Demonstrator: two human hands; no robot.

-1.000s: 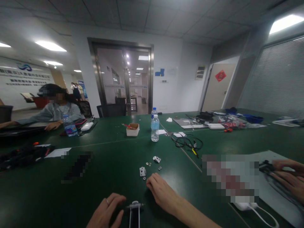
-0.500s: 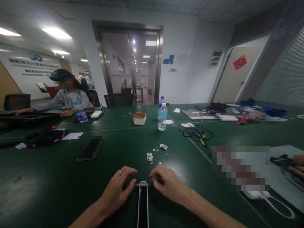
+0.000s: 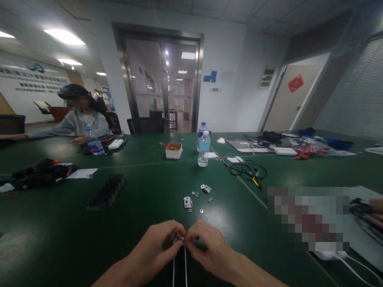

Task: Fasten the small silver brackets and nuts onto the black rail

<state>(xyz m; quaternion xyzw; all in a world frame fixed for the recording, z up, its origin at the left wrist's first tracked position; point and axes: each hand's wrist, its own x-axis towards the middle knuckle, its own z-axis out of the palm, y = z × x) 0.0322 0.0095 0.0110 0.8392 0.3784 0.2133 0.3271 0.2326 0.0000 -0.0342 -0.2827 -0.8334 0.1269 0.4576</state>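
Bar [image 3: 180, 268] between left grip [image 3: 159, 242] and right grip [image 3: 211, 242]

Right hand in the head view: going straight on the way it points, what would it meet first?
Most likely the left hand, close ahead of it; depth is unclear there, so the two may be touching.

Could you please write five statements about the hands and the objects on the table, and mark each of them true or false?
1. The left hand and the right hand are far apart. False: their fingertips are close together, at the far end of the narrow white-edged piece.
2. Two metal brackets lie beyond the hands. True.
3. The two brackets touch each other. False: they lie apart.
4. Small metal rings lie near the brackets. True.
5. The small open box stands to the right of the clear bottle in the picture. False: it stands to the left.
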